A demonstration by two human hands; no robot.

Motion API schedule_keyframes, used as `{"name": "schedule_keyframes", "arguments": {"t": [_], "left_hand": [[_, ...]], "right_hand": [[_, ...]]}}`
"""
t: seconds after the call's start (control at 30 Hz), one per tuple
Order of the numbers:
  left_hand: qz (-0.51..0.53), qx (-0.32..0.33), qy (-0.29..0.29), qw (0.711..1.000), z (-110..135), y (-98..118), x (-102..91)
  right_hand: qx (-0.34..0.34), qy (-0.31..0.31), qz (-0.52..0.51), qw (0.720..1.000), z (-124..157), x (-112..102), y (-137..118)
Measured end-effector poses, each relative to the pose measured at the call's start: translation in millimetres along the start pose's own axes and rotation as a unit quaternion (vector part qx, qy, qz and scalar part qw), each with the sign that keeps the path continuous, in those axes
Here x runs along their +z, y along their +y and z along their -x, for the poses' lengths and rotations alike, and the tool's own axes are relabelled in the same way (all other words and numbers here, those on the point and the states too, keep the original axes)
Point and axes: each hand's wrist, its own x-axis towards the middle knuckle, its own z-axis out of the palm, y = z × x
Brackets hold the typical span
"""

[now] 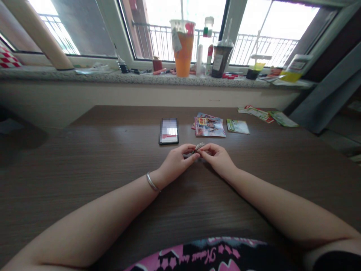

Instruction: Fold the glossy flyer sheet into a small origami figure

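My left hand (175,163) and my right hand (216,158) meet at the middle of a dark wooden table (84,169). Both pinch a small folded piece of paper (199,146) between thumb and fingertips, just above the tabletop. A silver bangle (151,182) sits on my left wrist. A black phone (168,131) lies flat a little beyond my left hand.
Colourful leaflets (210,125) and a green card (237,126) lie past my right hand, with more papers (258,113) at the far right. On the windowsill stand an orange drink cup (183,49), a dark drink cup (220,58), bottles and small clutter.
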Motion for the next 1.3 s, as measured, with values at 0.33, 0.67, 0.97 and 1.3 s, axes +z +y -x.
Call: {"name": "schedule_keyframes", "arguments": {"t": [0.33, 0.67, 0.97, 1.3], "left_hand": [[0.114, -0.074, 0.026, 0.990, -6, -4, 0.8], [0.263, -0.126, 0.061, 0.954, -8, -13, 4.1], [0.316, -0.142, 0.070, 0.935, -10, -14, 4.6], [0.191, -0.096, 0.036, 0.976, -9, -13, 2.8]], "right_hand": [[0.050, -0.003, -0.079, 0.996, 0, 2, -7], [0.085, 0.043, -0.151, 0.984, -2, 0, -6], [0.101, 0.043, -0.176, 0.978, -4, -2, -1], [0.077, 0.006, -0.011, 0.997, -2, -2, 0]]}}
